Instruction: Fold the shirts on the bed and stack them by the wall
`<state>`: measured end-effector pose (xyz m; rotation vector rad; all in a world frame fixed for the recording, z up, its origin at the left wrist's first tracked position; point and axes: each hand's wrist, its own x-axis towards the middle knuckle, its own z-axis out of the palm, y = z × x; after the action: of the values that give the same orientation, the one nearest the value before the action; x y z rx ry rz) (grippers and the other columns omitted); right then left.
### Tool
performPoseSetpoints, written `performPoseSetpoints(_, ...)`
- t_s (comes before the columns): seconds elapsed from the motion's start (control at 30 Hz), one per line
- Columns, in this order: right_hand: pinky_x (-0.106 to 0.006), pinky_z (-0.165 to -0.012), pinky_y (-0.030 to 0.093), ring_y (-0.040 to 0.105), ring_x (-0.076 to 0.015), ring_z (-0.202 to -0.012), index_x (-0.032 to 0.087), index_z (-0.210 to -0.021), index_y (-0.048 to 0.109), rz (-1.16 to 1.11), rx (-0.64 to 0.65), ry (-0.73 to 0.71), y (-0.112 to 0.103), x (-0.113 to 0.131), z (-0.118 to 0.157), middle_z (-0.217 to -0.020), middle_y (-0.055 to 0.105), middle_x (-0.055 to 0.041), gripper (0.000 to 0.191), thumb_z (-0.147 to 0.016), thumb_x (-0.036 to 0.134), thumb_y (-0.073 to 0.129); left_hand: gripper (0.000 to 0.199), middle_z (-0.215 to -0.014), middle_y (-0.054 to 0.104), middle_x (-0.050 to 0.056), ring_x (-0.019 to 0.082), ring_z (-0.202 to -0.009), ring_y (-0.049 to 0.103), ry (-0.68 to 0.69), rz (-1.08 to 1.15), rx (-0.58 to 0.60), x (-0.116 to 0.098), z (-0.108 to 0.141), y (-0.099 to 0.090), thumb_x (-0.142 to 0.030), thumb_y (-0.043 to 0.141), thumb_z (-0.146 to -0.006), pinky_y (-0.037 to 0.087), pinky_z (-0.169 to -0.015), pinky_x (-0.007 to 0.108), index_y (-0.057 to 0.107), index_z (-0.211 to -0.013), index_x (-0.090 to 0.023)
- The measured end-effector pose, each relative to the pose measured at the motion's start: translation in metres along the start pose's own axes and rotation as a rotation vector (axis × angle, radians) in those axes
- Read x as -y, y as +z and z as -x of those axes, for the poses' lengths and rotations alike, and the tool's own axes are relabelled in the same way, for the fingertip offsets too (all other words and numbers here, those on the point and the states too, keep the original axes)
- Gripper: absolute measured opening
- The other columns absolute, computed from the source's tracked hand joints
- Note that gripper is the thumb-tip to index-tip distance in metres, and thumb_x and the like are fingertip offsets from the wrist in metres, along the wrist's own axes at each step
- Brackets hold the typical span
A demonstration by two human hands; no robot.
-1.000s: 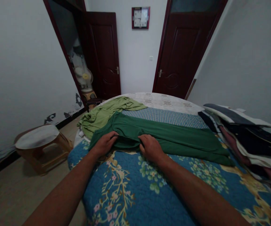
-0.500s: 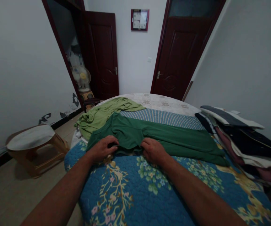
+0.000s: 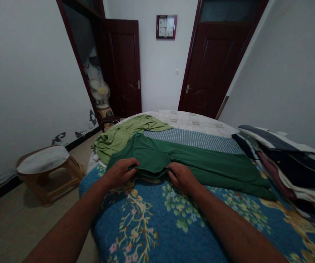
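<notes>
A dark green garment (image 3: pixel 212 160) lies stretched across the table, its long part running to the right; its exact kind is unclear. My left hand (image 3: pixel 123 171) pinches its near edge toward the left end. About a hand's width to the right, my right hand (image 3: pixel 183 177) grips the same edge with curled fingers. Between both hands the edge is slightly raised and sags in a shallow curve. Behind its left end a crumpled light green garment (image 3: pixel 119 135) touches it. Beneath lies a blue floral quilted cover (image 3: pixel 173 233).
A stack of folded clothes (image 3: pixel 291 160) stands at the table's right side. A striped cloth (image 3: pixel 195 138) and a pale patterned tablecloth (image 3: pixel 184 117) lie at the back. To the left on the floor is a stool (image 3: pixel 46 160). A fan (image 3: pixel 99 89) stands by the doorway.
The edge between my hands has risen a little and is drawn tauter, with fewer wrinkles in the green cloth. My view has shifted slightly, moving everything right and down.
</notes>
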<state>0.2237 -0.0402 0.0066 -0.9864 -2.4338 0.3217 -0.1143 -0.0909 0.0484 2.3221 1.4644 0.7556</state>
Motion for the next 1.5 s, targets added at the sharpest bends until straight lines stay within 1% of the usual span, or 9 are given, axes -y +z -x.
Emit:
performPoseSetpoints(0.2, -0.03, -0.082, 0.049, 0.071, -0.0215, -0.09, 0.022, -0.097, 0.073, -0.164, -0.157, 0.292, -0.006, -0.012, -0.042, -0.092, 0.076, -0.0044, 0.026, -0.108, 0.036, 0.053, 0.045, -0.073, 0.063, 0.0, 0.019, -0.069, 0.058, -0.283, 0.213, -0.093, 0.01, -0.066, -0.011, -0.063, 0.057, -0.096, 0.046, -0.065, 0.03, 0.067, -0.083, -0.022)
performPoseSetpoints(0.33, -0.033, -0.086, 0.051, 0.073, -0.0239, -0.094, 0.019, -0.106, 0.076, -0.162, -0.22, 0.504, 0.002, -0.025, -0.06, -0.097, 0.079, -0.0082, 0.024, -0.104, 0.031, 0.055, 0.058, -0.072, 0.06, 0.0, 0.018, -0.062, 0.055, -0.563, 0.401, -0.146, 0.029, -0.093, 0.003, -0.074, 0.049, -0.096, 0.043, -0.057, 0.03, 0.07, -0.103, -0.02)
performPoseSetpoints(0.53, -0.033, -0.082, 0.052, 0.073, -0.0237, -0.085, 0.019, -0.137, 0.068, -0.175, -0.216, 0.48, 0.015, -0.033, -0.053, -0.083, 0.075, -0.0023, 0.04, -0.1, 0.03, 0.06, 0.074, -0.08, 0.063, -0.002, 0.019, -0.071, 0.061, -0.338, 0.229, -0.133, 0.049, -0.081, 0.028, -0.052, 0.07, -0.09, 0.049, -0.067, 0.031, 0.056, -0.154, -0.017)
performPoseSetpoints(0.8, -0.037, -0.09, 0.054, 0.077, -0.0277, -0.099, 0.02, -0.141, 0.066, 0.091, -0.159, 0.544, 0.014, -0.017, -0.053, -0.105, 0.08, -0.0121, 0.039, -0.106, 0.032, 0.055, 0.038, -0.103, 0.079, 0.009, 0.029, -0.101, 0.075, -0.36, -0.063, -0.248, 0.053, -0.081, 0.045, -0.033, 0.055, -0.101, 0.057, -0.097, 0.042, 0.069, -0.135, -0.023)
performPoseSetpoints(0.97, -0.037, -0.086, 0.055, 0.077, -0.0282, -0.096, 0.021, -0.147, 0.061, 0.247, -0.077, 0.544, 0.016, -0.005, -0.048, -0.109, 0.08, -0.0153, 0.043, -0.107, 0.033, 0.052, 0.038, -0.116, 0.076, 0.013, 0.03, -0.109, 0.073, -0.36, -0.233, -0.294, 0.04, -0.077, 0.041, -0.029, 0.056, -0.1, 0.057, -0.1, 0.043, 0.069, -0.135, -0.022)
performPoseSetpoints(1.07, -0.04, -0.089, 0.056, 0.076, -0.0289, -0.099, 0.021, -0.149, 0.059, 0.223, -0.091, 0.531, 0.015, -0.004, -0.044, -0.114, 0.079, -0.0151, 0.044, -0.107, 0.033, 0.051, 0.04, -0.131, 0.069, 0.015, 0.03, -0.118, 0.07, -0.236, -0.316, -0.374, 0.02, -0.082, 0.039, -0.028, 0.052, -0.102, 0.056, -0.105, 0.043, 0.067, -0.139, -0.021)
performPoseSetpoints(1.23, -0.052, -0.112, 0.049, 0.06, -0.0345, -0.132, 0.02, -0.15, 0.059, 0.237, -0.227, 0.356, 0.01, -0.003, -0.043, -0.139, 0.068, -0.0194, 0.045, -0.108, 0.034, 0.051, 0.048, -0.14, 0.066, 0.017, 0.031, -0.13, 0.064, 0.03, -0.243, -0.227, -0.005, -0.11, 0.065, -0.039, 0.047, -0.107, 0.05, -0.117, 0.046, 0.061, -0.15, -0.021)
performPoseSetpoints(1.37, -0.061, -0.128, 0.031, 0.037, -0.0374, -0.158, 0.017, -0.163, 0.046, 0.245, -0.164, 0.343, 0.013, -0.01, -0.043, -0.166, 0.049, -0.0199, 0.062, -0.109, 0.048, 0.052, 0.068, -0.158, 0.059, 0.022, 0.045, -0.15, 0.05, -0.066, -0.377, -0.061, 0.0, -0.124, 0.101, -0.057, 0.055, -0.102, 0.035, -0.125, 0.066, 0.055, -0.16, -0.021)
performPoseSetpoints(1.5, -0.066, -0.131, 0.023, 0.036, -0.0386, -0.16, 0.013, -0.16, 0.05, 0.232, -0.044, 0.432, 0.017, -0.016, -0.041, -0.17, 0.046, -0.0223, 0.069, -0.11, 0.059, 0.047, 0.085, -0.172, 0.046, 0.021, 0.049, -0.16, 0.036, -0.17, -0.454, 0.015, 0.007, -0.125, 0.111, -0.076, 0.046, -0.099, 0.022, -0.127, 0.074, 0.048, -0.168, -0.025)
